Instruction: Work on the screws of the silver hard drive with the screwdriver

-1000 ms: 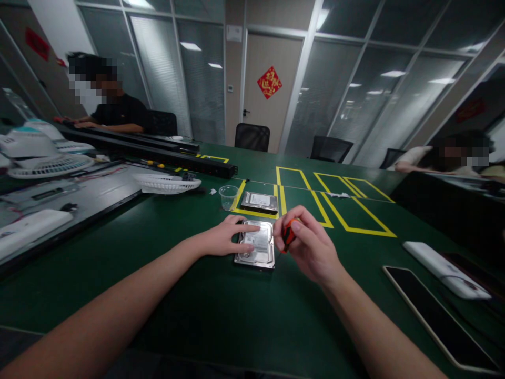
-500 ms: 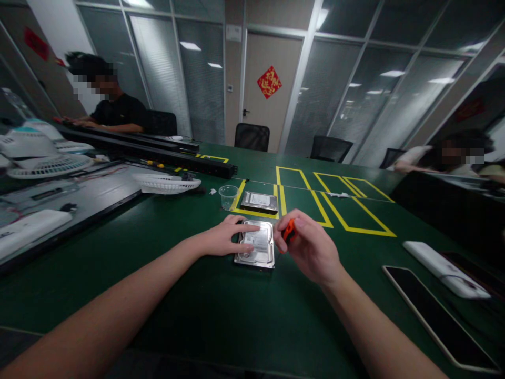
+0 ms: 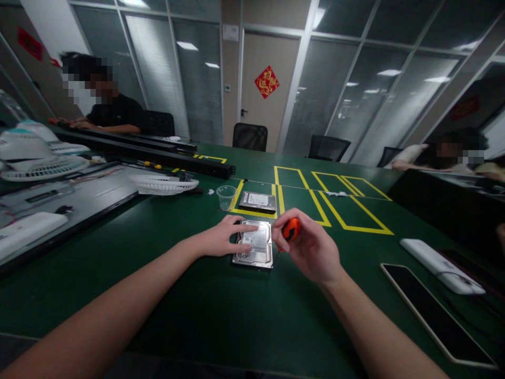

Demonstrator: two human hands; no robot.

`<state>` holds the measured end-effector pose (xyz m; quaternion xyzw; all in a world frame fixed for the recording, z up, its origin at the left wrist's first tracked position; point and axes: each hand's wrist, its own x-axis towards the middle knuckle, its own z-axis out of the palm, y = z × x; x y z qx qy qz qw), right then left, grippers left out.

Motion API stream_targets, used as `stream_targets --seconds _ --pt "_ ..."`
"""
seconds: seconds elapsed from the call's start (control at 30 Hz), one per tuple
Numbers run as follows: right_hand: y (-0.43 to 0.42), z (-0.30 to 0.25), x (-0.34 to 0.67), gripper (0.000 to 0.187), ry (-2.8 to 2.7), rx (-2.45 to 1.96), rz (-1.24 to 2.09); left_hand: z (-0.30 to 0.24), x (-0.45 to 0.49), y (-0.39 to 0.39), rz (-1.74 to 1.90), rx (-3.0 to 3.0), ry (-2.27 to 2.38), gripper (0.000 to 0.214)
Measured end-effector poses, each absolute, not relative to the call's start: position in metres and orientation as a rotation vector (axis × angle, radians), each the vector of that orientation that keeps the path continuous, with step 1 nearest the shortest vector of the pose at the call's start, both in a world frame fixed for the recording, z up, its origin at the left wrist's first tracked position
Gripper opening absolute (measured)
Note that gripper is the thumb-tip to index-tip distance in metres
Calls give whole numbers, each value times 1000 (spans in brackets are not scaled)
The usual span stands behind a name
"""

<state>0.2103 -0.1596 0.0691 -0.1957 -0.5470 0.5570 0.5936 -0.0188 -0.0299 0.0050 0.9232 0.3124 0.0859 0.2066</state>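
Observation:
A silver hard drive [image 3: 260,250] lies flat on the green table in front of me. My left hand [image 3: 226,237] rests on its left part, fingers spread and lying on the top face. Beside the drive's right edge, my right hand [image 3: 307,245] is closed around an orange and black screwdriver [image 3: 291,229]. The shaft is mostly hidden, so I cannot tell whether the tip touches the drive. Just beyond sits a second hard drive [image 3: 257,201] inside a yellow taped rectangle, with a clear plastic cup [image 3: 226,198] at its left.
Yellow tape outlines [image 3: 366,230] mark the table to the right. A phone [image 3: 434,316] and a white power strip [image 3: 442,266] lie at the right. Fan parts [image 3: 163,183] and a large flat panel [image 3: 87,195] occupy the left. Two people sit across the table.
The orange handle has turned in my right hand and shows more of its end. My left hand stays on the drive. The whole view has shifted slightly.

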Motion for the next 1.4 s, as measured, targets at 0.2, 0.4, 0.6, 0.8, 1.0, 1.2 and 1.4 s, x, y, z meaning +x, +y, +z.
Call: stream_targets --seconds 0.2,0.4,0.6,0.8,1.0,1.2,1.4 --pt "-158 68 211 29 -1256 -451 1305 3 -20 -29 249 2559 864 71" --pt "-158 65 211 11 -1266 -425 1287 -3 -20 -25 272 2590 849 70" --pt "-160 65 209 7 -1279 -459 1285 -3 -19 -25 277 2585 864 69" --pt "-159 67 210 30 -1270 -462 1270 3 -18 -29 239 2551 880 71" --pt "-159 69 210 30 -1272 -504 1288 5 -18 -30 232 2538 880 71" --pt "-162 69 207 11 -1264 -506 1289 -1 -18 -27 285 2549 859 70" --pt "-160 67 207 12 -1283 -494 1286 -3 -19 -25 281 2561 854 70"
